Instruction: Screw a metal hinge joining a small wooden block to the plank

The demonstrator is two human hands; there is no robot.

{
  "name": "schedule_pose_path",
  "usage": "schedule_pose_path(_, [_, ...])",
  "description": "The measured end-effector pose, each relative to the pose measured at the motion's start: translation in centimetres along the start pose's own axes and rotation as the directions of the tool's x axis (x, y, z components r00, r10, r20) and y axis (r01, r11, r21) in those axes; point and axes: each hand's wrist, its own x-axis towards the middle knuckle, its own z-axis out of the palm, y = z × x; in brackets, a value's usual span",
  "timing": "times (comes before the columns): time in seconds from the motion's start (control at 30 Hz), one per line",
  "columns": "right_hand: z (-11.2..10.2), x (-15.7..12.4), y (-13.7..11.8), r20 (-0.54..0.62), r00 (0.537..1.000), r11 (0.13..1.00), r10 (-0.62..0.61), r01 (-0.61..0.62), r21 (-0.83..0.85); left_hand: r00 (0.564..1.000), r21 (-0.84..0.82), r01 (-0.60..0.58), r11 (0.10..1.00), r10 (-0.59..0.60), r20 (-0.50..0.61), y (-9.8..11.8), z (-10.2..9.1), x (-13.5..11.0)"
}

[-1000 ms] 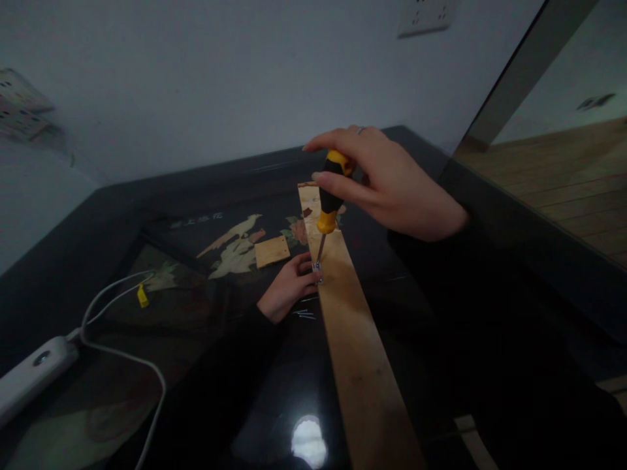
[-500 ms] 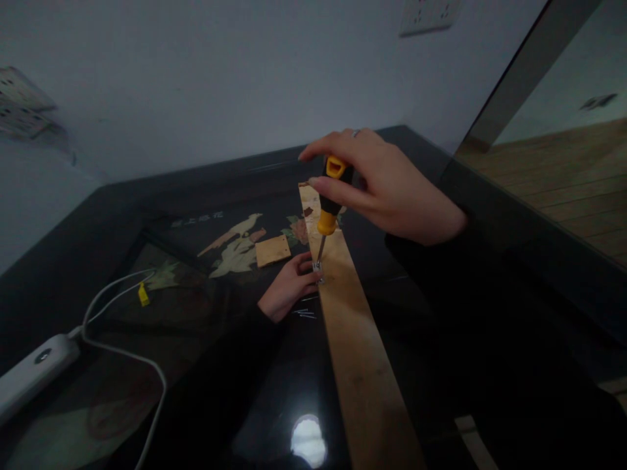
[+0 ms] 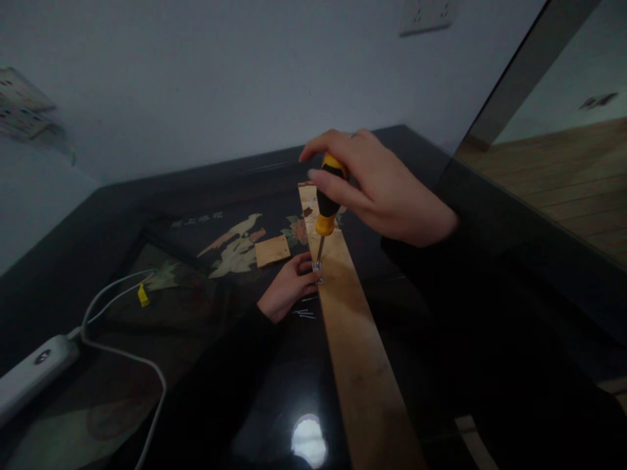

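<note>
My right hand (image 3: 365, 179) is closed round the black and yellow handle of a screwdriver (image 3: 327, 203). The shaft points down, its tip at a small metal bracket (image 3: 318, 273) on the left edge of a long wooden board (image 3: 360, 352). With its fingers against the board's edge, my left hand (image 3: 290, 287) holds the bracket in place. Whether a screw sits under the tip is too small to tell. Several thin screws or nails (image 3: 304, 314) lie on the dark table just below my left hand.
A small square wooden piece (image 3: 273, 251) lies left of the board on the dark, picture-printed tabletop (image 3: 206, 189). A white power strip (image 3: 39, 372) with a looping cable (image 3: 122, 353) is at the left. The wall (image 3: 220, 78) stands behind the table.
The screwdriver's handle has turned and tilted slightly, with my right hand shifting a little to the left. My left hand, the bracket and the board stay where they were.
</note>
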Motion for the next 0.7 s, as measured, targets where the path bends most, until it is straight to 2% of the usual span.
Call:
schedule_pose_path(0.13, [-0.9,-0.2,0.3,0.075,0.997,0.994,-0.011,0.002,0.109,1.0,-0.007,0.003,1.0,-0.003,-0.017,-0.1,-0.1,0.1])
schedule_pose_path(0.23, [-0.8,-0.2,0.3,0.043,0.998,0.992,0.039,-0.044,0.116,1.0,-0.009,0.007,1.0,-0.007,-0.017,-0.1,-0.1,0.1])
schedule_pose_path(0.33, [-0.2,-0.1,0.1,-0.022,0.994,0.993,0.107,-0.106,0.053,1.0,-0.005,0.0,1.0,0.0,-0.007,0.0,0.0,0.0])
schedule_pose_path(0.4, [0.1,0.0,-0.1,-0.026,0.991,0.991,0.134,-0.133,0.033,1.0,-0.004,-0.005,1.0,0.005,-0.003,0.0,0.1,-0.1])
schedule_pose_path(0.6, [-0.9,-0.2,0.4,0.068,0.997,0.985,-0.024,0.012,0.175,1.0,-0.015,-0.001,1.0,0.001,0.003,0.0,0.0,0.0])
schedule_pose_path(0.7, [-1.3,-0.3,0.3,0.078,0.997,0.987,-0.003,-0.01,0.161,1.0,-0.02,-0.003,1.0,0.003,-0.007,-0.1,0.0,0.0])
